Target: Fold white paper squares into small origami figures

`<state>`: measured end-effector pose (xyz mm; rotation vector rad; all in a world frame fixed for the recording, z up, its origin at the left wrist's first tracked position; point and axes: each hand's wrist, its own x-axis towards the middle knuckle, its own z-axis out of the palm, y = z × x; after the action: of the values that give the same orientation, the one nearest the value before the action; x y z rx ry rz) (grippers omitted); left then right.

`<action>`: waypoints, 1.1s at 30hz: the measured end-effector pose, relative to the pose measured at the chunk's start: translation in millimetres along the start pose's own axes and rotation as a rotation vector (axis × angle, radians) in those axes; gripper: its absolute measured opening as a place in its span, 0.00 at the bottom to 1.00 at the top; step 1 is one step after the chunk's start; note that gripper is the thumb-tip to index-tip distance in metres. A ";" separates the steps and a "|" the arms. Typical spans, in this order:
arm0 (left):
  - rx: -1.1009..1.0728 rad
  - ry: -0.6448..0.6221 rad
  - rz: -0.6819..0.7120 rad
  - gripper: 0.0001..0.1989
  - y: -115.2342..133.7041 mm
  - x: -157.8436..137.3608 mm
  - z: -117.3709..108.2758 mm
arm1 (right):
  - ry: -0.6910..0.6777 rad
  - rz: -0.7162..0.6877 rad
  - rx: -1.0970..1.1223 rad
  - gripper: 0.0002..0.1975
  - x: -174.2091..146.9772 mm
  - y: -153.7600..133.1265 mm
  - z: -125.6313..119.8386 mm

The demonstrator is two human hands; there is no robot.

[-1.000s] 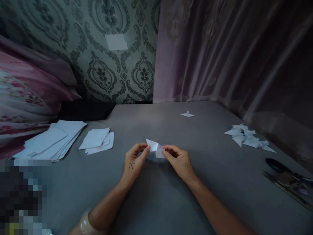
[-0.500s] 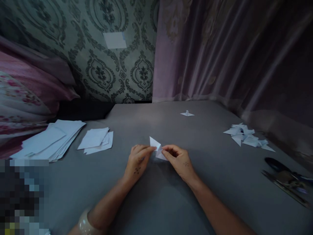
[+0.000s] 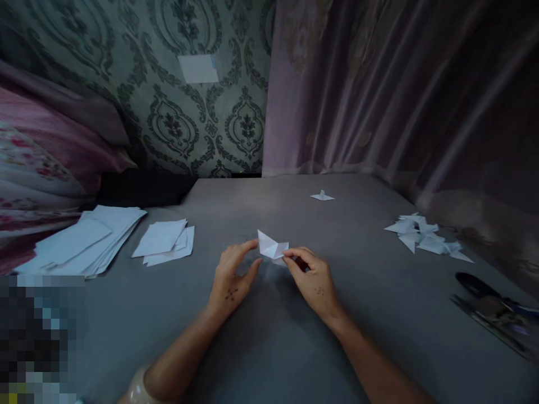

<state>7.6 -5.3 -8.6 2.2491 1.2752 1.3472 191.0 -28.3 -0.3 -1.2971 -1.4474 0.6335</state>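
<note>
Pinching: folded white paper (image 3: 268,247) held over the grey table (image 3: 261,202), between the two hands, near the middle of the view
Folds: one tall point up at the left, a smaller flap at the right, crease between them
Right hand (image 3: 314,280): thumb and index together, clamped on the right end of the paper, other fingers curled, dark dots on back
Left hand (image 3: 231,275): thumb and index spread apart, tips right by the paper's left edge, contact can't tell, dark dots on back here too
Left wrist: pale shiny bracelet (image 3: 140,388), partly cut off by frame
Beyond hands: lone folded piece (image 3: 322,196) on table, toward far edge, well apart from the rest
Left of hands: small stack of paper squares (image 3: 162,238), uneven; larger paper stack (image 3: 84,235) just beside it, further left
Right side: pile of folded pieces (image 3: 432,242), overlapping; dark scissors-like tool (image 3: 501,308) nearer the person, blurry
Back: patterned green wall (image 3: 172,126) with white sheet (image 3: 199,68) on it, mauve curtain (image 3: 290,112) to the right
Far left: pink floral fabric (image 3: 46,151), black item (image 3: 143,189) beside it
Bottom left corner: pixelated, can't tell
</note>
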 end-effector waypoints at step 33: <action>-0.330 -0.197 -0.092 0.07 9.9 5.5 -5.5 | -0.113 0.051 0.074 0.04 -2.7 -4.3 4.6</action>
<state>9.8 -8.3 3.4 2.0129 0.9951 1.1719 184.8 -30.8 1.1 -1.2609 -1.4713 0.7979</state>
